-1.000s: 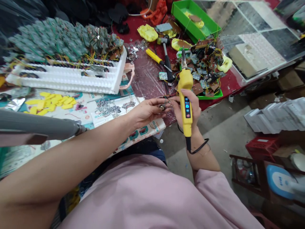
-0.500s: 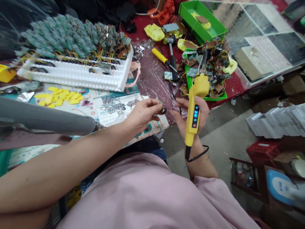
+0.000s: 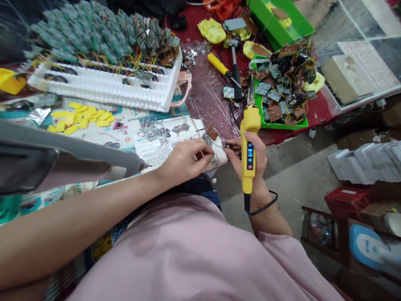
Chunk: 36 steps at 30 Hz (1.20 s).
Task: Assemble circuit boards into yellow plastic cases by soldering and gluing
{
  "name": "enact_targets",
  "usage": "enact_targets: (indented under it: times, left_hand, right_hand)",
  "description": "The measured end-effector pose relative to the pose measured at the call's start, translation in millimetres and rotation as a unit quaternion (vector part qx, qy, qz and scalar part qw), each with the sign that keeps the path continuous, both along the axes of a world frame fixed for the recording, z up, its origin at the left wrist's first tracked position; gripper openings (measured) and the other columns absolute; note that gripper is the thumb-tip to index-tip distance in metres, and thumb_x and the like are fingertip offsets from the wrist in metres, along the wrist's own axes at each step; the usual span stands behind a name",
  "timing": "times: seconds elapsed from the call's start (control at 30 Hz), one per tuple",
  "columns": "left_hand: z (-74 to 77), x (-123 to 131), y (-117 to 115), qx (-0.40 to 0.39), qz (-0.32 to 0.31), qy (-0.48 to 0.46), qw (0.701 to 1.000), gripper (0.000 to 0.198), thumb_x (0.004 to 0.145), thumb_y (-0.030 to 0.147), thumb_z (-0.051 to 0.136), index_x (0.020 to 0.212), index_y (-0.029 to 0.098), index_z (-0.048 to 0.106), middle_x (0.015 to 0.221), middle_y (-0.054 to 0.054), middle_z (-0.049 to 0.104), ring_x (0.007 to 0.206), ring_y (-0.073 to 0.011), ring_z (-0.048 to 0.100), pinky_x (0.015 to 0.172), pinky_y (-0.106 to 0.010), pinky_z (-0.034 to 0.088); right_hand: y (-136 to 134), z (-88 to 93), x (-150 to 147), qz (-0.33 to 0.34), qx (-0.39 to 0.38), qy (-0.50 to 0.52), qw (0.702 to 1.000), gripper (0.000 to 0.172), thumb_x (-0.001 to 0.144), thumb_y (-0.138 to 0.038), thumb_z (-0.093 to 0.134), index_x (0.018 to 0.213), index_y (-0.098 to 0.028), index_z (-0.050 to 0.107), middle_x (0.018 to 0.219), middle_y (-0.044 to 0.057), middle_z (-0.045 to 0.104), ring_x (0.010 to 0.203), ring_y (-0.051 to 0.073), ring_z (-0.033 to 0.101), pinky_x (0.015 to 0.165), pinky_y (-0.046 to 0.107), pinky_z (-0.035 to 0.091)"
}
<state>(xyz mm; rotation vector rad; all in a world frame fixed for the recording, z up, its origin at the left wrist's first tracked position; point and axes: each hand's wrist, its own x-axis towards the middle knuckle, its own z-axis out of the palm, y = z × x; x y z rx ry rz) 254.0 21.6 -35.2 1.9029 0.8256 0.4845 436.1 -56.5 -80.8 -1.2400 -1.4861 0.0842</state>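
At the bench (image 3: 203, 100) edge, over the lap, both hands work close together.

- Right hand (image 3: 260, 161): wrapped around a yellow iron (image 3: 250, 125), tip up and away from the body, display facing the camera. Its fingertips also pinch a small dark part (image 3: 228, 146).
- Left hand (image 3: 183, 161): just left of the right one, fingers pinched narrow on the leads of a small brown board (image 3: 212, 132), which stands just above the fingertips. Fine wire runs from the board toward the dark part. The contact is too small to make out.
- Iron tip is well clear of the board and the part, and no joint is being touched.

Progress, as a judgement: a large share looks finished and a fair heap remains.

- Beyond the left hand: a white foam tray (image 3: 103, 90), with rows of green boards (image 3: 94, 37) with yellow wires packed along its far side. These look like finished pieces. The near rows are mostly bare.
- Beyond the right hand: the near green tray (image 3: 282, 125), heaped with loose boards (image 3: 282, 90), dark parts and tangled wire. It looks like stock waiting.
- Farther off: the far green tray (image 3: 297, 29), nearly bare apart from a few yellow pieces and a brown bit.

Between the trays lie a screwdriver (image 3: 219, 67) and yellow shells (image 3: 214, 30). Left of the left hand are yellow chips (image 3: 81, 119) on printed paper. A grey tube (image 3: 62, 152) crosses nearer the body.
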Motion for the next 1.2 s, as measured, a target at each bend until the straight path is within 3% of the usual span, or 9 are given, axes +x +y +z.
enact_targets:
  times: [0.07,0.17,0.37,0.5,0.7,0.87,1.0,1.07,1.2]
  left_hand:
    - [-5.0,-3.4,1.8,0.213,-0.018,-0.016,0.977,0.023,0.087,0.018,0.055,0.105,0.016,0.069,0.107,-0.008,0.072,0.095,-0.0178,0.067,0.084,-0.03,0.054]
    - [-12.4,2.7,8.7,0.337,-0.027,0.004,0.941,0.03,0.091,0.024,0.057,0.12,0.016,0.064,0.131,-0.012,0.066,0.12,-0.0252,0.06,0.103,-0.043,0.047]
    - [-7.9,16.0,31.1,0.332,-0.028,0.024,0.942,0.019,0.097,0.029,0.053,0.098,0.022,0.071,0.1,-0.003,0.076,0.11,-0.0222,0.065,0.111,-0.053,0.036]
    - [14.1,8.1,37.1,0.341,0.0,0.012,0.94,0.02,0.097,0.029,0.053,0.102,0.021,0.07,0.092,-0.002,0.075,0.09,-0.0165,0.068,0.098,-0.038,0.046]
    - [18.5,-26.4,25.3,0.425,-0.031,0.128,0.895,0.022,0.091,0.026,0.051,0.084,0.019,0.07,0.071,-0.003,0.07,0.065,-0.0168,0.064,0.06,-0.027,0.042]
    - [3.1,-33.0,16.6,0.45,-0.099,0.266,0.847,0.027,0.089,0.019,0.046,0.078,0.015,0.07,0.063,-0.008,0.064,0.055,-0.0203,0.06,0.05,-0.03,0.032]
    - [-3.8,-24.8,20.7,0.406,-0.108,0.272,0.866,0.026,0.09,0.017,0.046,0.083,0.012,0.071,0.081,-0.013,0.069,0.071,-0.0243,0.065,0.056,-0.032,0.044]
    - [-5.9,-22.6,24.5,0.399,-0.125,0.237,0.877,0.026,0.09,0.016,0.046,0.08,0.012,0.07,0.102,-0.018,0.071,0.088,-0.0266,0.067,0.072,-0.038,0.053]
    - [-12.3,-20.6,32.1,0.391,-0.191,0.147,0.888,0.023,0.087,0.016,0.049,0.074,0.013,0.067,0.125,-0.016,0.067,0.109,-0.0283,0.063,0.098,-0.045,0.05]
  right_hand:
    - [-1.0,-0.7,1.8,0.004,0.001,-0.021,1.0,0.06,0.084,-0.019,0.074,0.137,-0.031,0.049,0.108,-0.001,0.075,0.088,0.014,0.075,0.076,0.026,0.066]
    - [0.3,2.4,-0.9,0.007,0.035,-0.031,0.999,0.062,0.083,-0.018,0.075,0.137,-0.032,0.049,0.11,-0.001,0.074,0.089,0.015,0.075,0.072,0.024,0.066]
    - [21.7,23.9,-7.4,-0.011,0.073,0.036,0.997,0.054,0.085,-0.024,0.075,0.131,-0.037,0.05,0.115,-0.002,0.067,0.085,0.013,0.075,0.07,0.023,0.065]
    - [40.0,31.5,-8.9,-0.01,0.071,0.084,0.994,0.05,0.088,-0.034,0.071,0.131,-0.038,0.045,0.129,0.0,0.057,0.094,0.014,0.074,0.072,0.026,0.064]
    - [38.4,10.9,-21.6,0.06,-0.053,0.085,0.993,0.056,0.089,-0.04,0.069,0.136,-0.034,0.039,0.102,-0.001,0.068,0.084,0.013,0.072,0.073,0.026,0.064]
    - [35.8,-6.8,-26.7,0.091,-0.08,-0.023,0.992,0.04,0.092,-0.034,0.065,0.13,-0.026,0.053,0.116,0.002,0.072,0.092,0.014,0.075,0.085,0.028,0.064]
    - [30.4,4.9,-20.3,0.021,-0.047,0.039,0.998,0.036,0.091,-0.042,0.067,0.123,-0.03,0.057,0.098,-0.001,0.075,0.081,0.016,0.076,0.076,0.028,0.066]
    - [19.6,19.5,-15.6,0.011,-0.037,0.078,0.996,0.037,0.09,-0.05,0.064,0.123,-0.032,0.058,0.09,-0.001,0.075,0.071,0.016,0.075,0.066,0.028,0.065]
    - [-15.3,50.3,-0.1,-0.065,-0.013,0.071,0.995,0.059,0.085,-0.065,0.062,0.133,-0.03,0.061,0.078,0.001,0.071,0.06,0.016,0.071,0.05,0.025,0.058]
